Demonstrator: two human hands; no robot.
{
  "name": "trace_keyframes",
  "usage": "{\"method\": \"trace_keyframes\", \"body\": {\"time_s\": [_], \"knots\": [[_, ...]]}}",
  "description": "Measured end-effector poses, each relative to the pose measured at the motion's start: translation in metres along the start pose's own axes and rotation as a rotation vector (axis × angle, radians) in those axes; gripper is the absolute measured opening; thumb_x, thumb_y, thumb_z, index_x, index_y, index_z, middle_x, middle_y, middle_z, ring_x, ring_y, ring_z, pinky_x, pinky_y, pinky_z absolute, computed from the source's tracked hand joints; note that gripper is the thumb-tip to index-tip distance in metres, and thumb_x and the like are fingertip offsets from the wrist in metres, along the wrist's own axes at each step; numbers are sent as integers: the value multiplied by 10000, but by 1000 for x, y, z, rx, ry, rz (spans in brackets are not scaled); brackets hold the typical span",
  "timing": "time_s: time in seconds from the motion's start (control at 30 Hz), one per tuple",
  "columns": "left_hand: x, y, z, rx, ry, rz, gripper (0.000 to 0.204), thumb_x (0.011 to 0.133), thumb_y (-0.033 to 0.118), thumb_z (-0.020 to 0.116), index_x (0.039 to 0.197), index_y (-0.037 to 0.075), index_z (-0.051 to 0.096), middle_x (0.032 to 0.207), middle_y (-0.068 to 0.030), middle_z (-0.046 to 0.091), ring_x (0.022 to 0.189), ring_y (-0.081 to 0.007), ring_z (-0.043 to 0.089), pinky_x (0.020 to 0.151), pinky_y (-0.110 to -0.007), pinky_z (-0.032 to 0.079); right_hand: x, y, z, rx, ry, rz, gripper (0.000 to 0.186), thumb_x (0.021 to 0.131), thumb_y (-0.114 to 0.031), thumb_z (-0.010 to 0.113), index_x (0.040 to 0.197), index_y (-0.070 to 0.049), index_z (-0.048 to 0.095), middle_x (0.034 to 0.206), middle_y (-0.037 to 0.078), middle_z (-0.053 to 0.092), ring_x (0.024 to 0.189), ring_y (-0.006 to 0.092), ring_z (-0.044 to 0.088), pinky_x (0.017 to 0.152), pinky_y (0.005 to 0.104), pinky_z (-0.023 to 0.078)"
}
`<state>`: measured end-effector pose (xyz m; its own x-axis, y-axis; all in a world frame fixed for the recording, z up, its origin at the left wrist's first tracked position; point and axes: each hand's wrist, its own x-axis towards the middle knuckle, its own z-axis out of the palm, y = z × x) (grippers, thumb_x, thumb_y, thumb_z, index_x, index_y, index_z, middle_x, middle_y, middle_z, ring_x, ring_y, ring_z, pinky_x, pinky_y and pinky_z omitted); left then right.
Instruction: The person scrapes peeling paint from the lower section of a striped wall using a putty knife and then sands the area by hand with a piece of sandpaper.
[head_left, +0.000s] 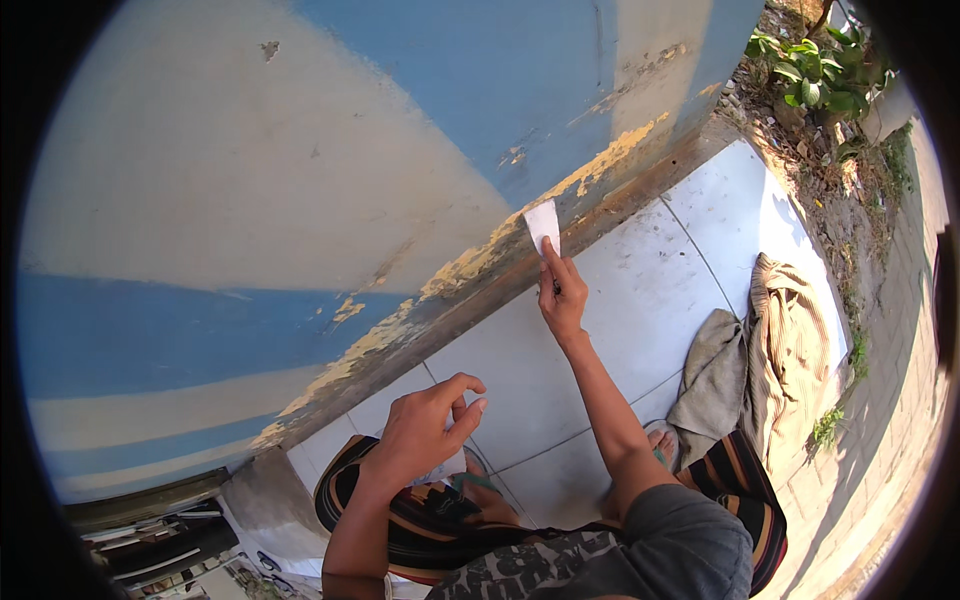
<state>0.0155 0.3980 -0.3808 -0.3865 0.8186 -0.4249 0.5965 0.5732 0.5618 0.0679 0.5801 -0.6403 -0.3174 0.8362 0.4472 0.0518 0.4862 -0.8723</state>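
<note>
My right hand [560,290] grips a pale, flat, scraper-like blade [542,222], its wide end against the flaking yellow patch along the bottom of the painted blue and beige wall [180,160]. Whatever handle it has is hidden by my fingers. Lower and to the left, my left hand [425,425] hovers over my lap, fingers loosely bent and apart, with nothing visible in them. White floor tiles [610,310] run beneath both hands, along the wall's dark bottom ledge [630,205].
Beige and grey cloths [785,350] lie at my right beside my sandaled feet. Beyond the tiles are a dirt strip with plants [810,75] and a paved path [890,350]. Assorted items [155,535] sit at the lower left, by the wall's end.
</note>
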Motion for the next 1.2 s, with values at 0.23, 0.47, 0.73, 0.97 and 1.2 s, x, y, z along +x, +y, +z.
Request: {"method": "trace_keyframes", "body": {"time_s": [0.23,0.47,0.73,0.97,1.2], "knots": [[-1,-4,-5,31,25,-7,176,912,197,661,1058,102,640,703,-55,644,549,-220,572,556,-340,462,-13,1,10,-3,-45,-14,575,861,75,606,1377,-177,585,733,91,487,587,213,484,549,301,441],[-5,-15,-4,37,53,3,184,911,212,662,1068,116,644,706,-52,646,569,-222,598,565,-341,472,-11,-2,8,-11,-9,-49,504,882,68,615,1341,-141,614,719,82,499,578,188,461,541,283,421],[-4,-7,-7,36,-44,-64,184,922,213,647,1074,110,638,691,-45,646,592,-227,639,590,-347,499,-9,1,13,-16,-11,-25,554,854,55,638,1357,-173,602,727,77,485,565,208,491,529,310,444],[3,-11,-3,36,-57,-47,187,929,217,642,1066,92,628,672,-46,646,595,-242,672,609,-356,520,-8,-1,14,38,-18,-22,516,859,83,631,1333,-118,614,709,80,474,576,174,444,528,271,404],[10,-11,-1,33,-63,-41,184,904,174,659,1072,100,651,704,-53,648,582,-218,634,570,-325,492,-9,6,19,38,-4,-39,531,852,88,635,1337,-129,613,713,81,476,578,173,445,530,267,400]]}}
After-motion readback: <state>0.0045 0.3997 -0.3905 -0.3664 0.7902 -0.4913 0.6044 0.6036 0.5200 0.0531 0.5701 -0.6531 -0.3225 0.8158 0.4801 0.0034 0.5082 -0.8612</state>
